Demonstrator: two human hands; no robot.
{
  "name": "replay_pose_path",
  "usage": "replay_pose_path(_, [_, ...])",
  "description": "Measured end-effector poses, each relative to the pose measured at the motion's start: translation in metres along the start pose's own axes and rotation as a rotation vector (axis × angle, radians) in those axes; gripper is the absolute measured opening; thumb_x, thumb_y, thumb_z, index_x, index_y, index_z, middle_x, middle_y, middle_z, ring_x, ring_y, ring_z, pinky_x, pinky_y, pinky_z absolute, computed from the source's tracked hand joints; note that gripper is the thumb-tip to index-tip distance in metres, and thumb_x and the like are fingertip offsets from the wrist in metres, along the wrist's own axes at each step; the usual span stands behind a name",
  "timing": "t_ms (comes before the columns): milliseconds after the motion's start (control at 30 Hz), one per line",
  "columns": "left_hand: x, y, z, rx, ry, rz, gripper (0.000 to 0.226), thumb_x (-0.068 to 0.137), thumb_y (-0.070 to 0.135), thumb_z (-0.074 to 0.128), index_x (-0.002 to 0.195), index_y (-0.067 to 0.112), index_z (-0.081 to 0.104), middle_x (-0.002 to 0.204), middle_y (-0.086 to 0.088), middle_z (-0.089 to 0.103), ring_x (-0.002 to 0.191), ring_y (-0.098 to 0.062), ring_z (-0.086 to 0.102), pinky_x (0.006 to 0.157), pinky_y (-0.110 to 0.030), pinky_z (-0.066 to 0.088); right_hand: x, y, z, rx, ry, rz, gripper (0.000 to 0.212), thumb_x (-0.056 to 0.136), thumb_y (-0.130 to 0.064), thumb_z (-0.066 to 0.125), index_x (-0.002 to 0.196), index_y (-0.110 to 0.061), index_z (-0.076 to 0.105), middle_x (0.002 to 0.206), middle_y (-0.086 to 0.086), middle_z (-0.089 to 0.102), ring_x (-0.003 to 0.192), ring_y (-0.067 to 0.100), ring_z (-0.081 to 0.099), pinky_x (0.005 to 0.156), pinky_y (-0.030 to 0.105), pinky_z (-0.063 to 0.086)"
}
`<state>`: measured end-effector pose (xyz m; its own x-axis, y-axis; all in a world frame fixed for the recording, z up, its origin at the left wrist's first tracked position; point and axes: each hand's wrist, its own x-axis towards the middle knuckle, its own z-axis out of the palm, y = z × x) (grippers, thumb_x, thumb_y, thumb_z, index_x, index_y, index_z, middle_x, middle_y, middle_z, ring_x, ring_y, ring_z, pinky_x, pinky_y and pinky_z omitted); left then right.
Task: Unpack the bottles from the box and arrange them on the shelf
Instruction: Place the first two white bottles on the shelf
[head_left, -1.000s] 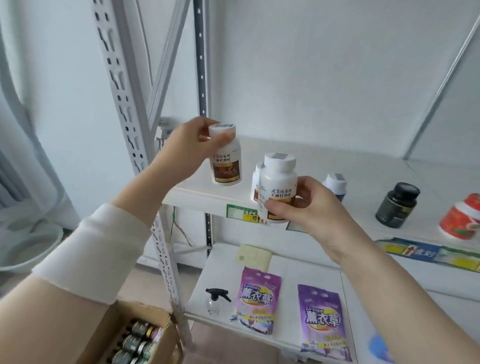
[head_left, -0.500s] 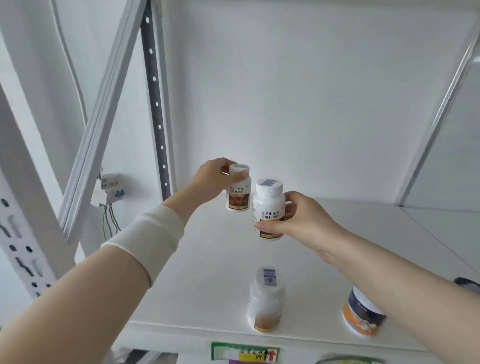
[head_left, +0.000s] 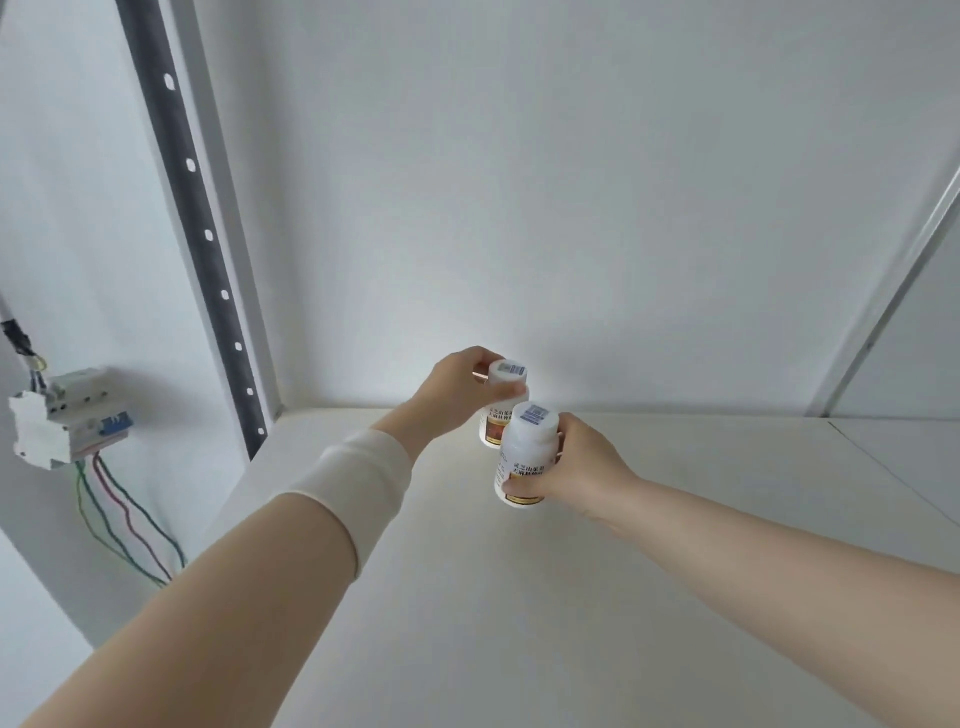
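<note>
Over the shelf (head_left: 675, 571), we log: far bottle (head_left: 508, 375), left grip (head_left: 457, 395) clasping its cap; near bottle (head_left: 527, 452), right grip (head_left: 587, 467) wrapping its body; both likely light, rigid, smooth; we favour mid-body holds.

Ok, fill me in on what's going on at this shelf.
A person is stocking a white shelf with two white bottles, one per hand. The left hand grips the farther bottle around its cap. The right hand holds the nearer bottle around its body, just in front. Whether either has touched down is unclear.
</note>
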<state>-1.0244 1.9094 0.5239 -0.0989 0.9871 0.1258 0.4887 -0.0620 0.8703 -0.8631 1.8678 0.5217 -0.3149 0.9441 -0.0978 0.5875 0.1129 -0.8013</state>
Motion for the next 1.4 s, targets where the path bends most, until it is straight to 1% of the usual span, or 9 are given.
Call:
replay_pose_path(167, [0.014, -0.007, 0.01, -0.005, -0.001, 0.003, 0.033, 0.079, 0.029, 0.073, 0.107, 0.018, 0.059, 0.103, 0.005, 0.065, 0.099, -0.014, 0.061, 0.077, -0.021, 0.047, 0.018, 0.004, 0.004, -0.04, 0.004, 0.01, 0.069, 0.067, -0.018, 0.082, 0.125, -0.015, 0.044, 0.12, 0.0, 0.057, 0.101, 0.016, 0.053, 0.084, 0.025, 0.043])
replay_pose_path(400, [0.019, -0.011, 0.013, -0.014, -0.012, 0.012, 0.03, 0.082, 0.03, 0.07, 0.107, 0.022, 0.056, 0.104, 0.009, 0.063, 0.099, -0.012, 0.06, 0.075, -0.019, 0.046, 0.023, 0.011, 0.006, -0.052, -0.009, 0.008, 0.07, 0.068, -0.019, 0.081, 0.127, -0.015, 0.043, 0.108, -0.004, 0.054, 0.098, 0.015, 0.053, 0.081, 0.024, 0.041])
replay_pose_path(567, [0.013, -0.01, 0.011, 0.048, -0.033, 0.04, 0.053, 0.083, 0.031, 0.069, 0.13, 0.018, 0.047, 0.12, 0.01, 0.055, 0.105, -0.007, 0.054, 0.085, -0.02, 0.04, 0.02, 0.009, 0.004, -0.077, -0.025, 0.012, 0.074, 0.068, -0.023, 0.082, 0.128, -0.014, 0.04, 0.121, 0.001, 0.057, 0.11, 0.019, 0.056, 0.089, 0.028, 0.045])
replay_pose_path(667, [0.003, -0.001, -0.001, 0.103, -0.012, 0.044, 0.06, 0.085, 0.03, 0.067, 0.137, 0.015, 0.041, 0.133, 0.004, 0.052, 0.112, -0.011, 0.053, 0.089, -0.022, 0.04, 0.012, 0.003, -0.007, -0.112, -0.039, 0.009, 0.077, 0.068, -0.027, 0.081, 0.131, -0.014, 0.038, 0.126, -0.001, 0.054, 0.114, 0.018, 0.054, 0.087, 0.027, 0.045])
replay_pose_path(800, [-0.023, 0.027, -0.024, 0.395, 0.089, 0.106, 0.055, 0.089, 0.033, 0.061, 0.136, 0.015, 0.04, 0.135, 0.002, 0.052, 0.123, -0.017, 0.049, 0.095, -0.025, 0.039, -0.007, -0.009, -0.03, -0.231, -0.004, -0.06, 0.086, 0.07, -0.033, 0.08, 0.139, -0.013, 0.032, 0.137, 0.002, 0.045, 0.124, 0.018, 0.046, 0.094, 0.027, 0.039])
replay_pose_path(933, [-0.072, 0.067, -0.044, 1.027, 0.127, 0.171, 0.051, 0.094, 0.036, 0.052, 0.139, 0.018, 0.037, 0.136, 0.0, 0.05, 0.125, -0.022, 0.047, 0.102, -0.033, 0.035, -0.045, -0.025, -0.052, -0.427, 0.045, -0.193, 0.087, 0.073, -0.039, 0.076, 0.141, -0.014, 0.029, 0.141, 0.006, 0.037, 0.13, 0.02, 0.04, 0.1, 0.031, 0.037])
replay_pose_path(1033, [-0.122, 0.094, -0.044, 1.394, 0.151, 0.135, 0.051, 0.095, 0.037, 0.047, 0.14, 0.017, 0.035, 0.135, -0.005, 0.05, 0.124, -0.025, 0.047, 0.101, -0.035, 0.037, -0.083, -0.034, -0.064, -0.627, 0.091, -0.329, 0.075, 0.081, -0.043, 0.066, 0.14, -0.011, 0.032, 0.139, 0.009, 0.037, 0.13, 0.025, 0.039, 0.1, 0.037, 0.037])
replay_pose_path(1167, [-0.202, 0.115, -0.035, 1.581, 0.24, 0.087, 0.046, 0.095, 0.036, 0.047, 0.136, 0.015, 0.04, 0.129, -0.006, 0.054, 0.119, -0.025, 0.051, 0.097, -0.034, 0.039, -0.138, -0.039, -0.065, -0.832, 0.184, -0.5, 0.054, 0.091, -0.034, 0.051, 0.136, -0.009, 0.036, 0.136, 0.012, 0.041, 0.125, 0.029, 0.042, 0.098, 0.036, 0.037])
replay_pose_path(1400, [-0.338, 0.114, -0.043, 1.696, 0.33, -0.006, 0.033, 0.095, 0.026, 0.045, 0.125, 0.012, 0.048, 0.119, -0.006, 0.057, 0.111, -0.026, 0.053, 0.096, -0.034, 0.037, -0.227, -0.049, -0.018, -1.013, 0.213, -0.83, 0.048, 0.096, -0.029, 0.043, 0.137, -0.006, 0.035, 0.141, 0.014, 0.036, 0.134, 0.031, 0.031, 0.108, 0.037, 0.028])
